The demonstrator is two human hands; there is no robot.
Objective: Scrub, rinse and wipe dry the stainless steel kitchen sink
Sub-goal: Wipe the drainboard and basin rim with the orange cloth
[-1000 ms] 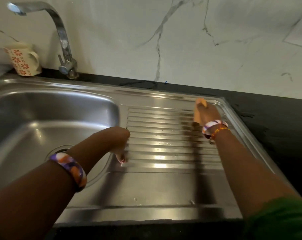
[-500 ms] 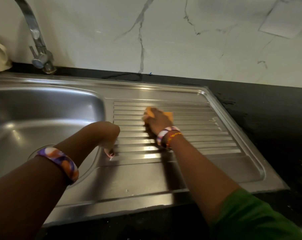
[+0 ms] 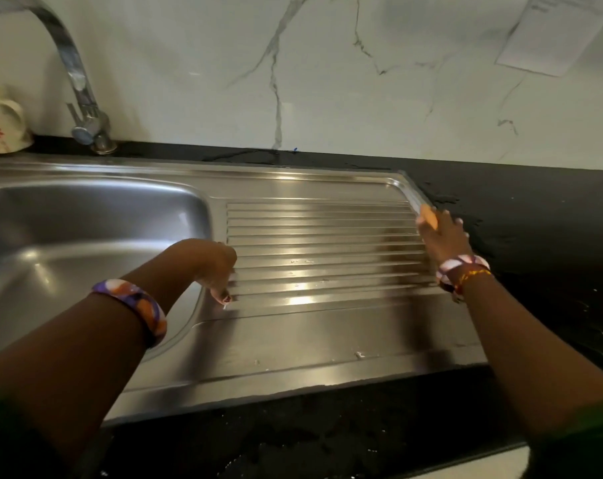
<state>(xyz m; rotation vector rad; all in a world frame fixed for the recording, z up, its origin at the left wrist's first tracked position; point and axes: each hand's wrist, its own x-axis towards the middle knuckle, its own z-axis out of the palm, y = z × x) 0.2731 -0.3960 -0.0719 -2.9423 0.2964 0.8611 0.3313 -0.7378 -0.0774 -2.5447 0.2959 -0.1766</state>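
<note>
Left hand (image 3: 214, 267) bent down, fingertips braced; right hand (image 3: 443, 236) outstretched, gripping.

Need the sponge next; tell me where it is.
Under the right hand, the sponge sits at the drainboard's far right edge.

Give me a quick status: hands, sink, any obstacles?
Right hand presses orange sponge at drainboard's far right edge. Left hand braces on sink. Nothing blocking.
</note>
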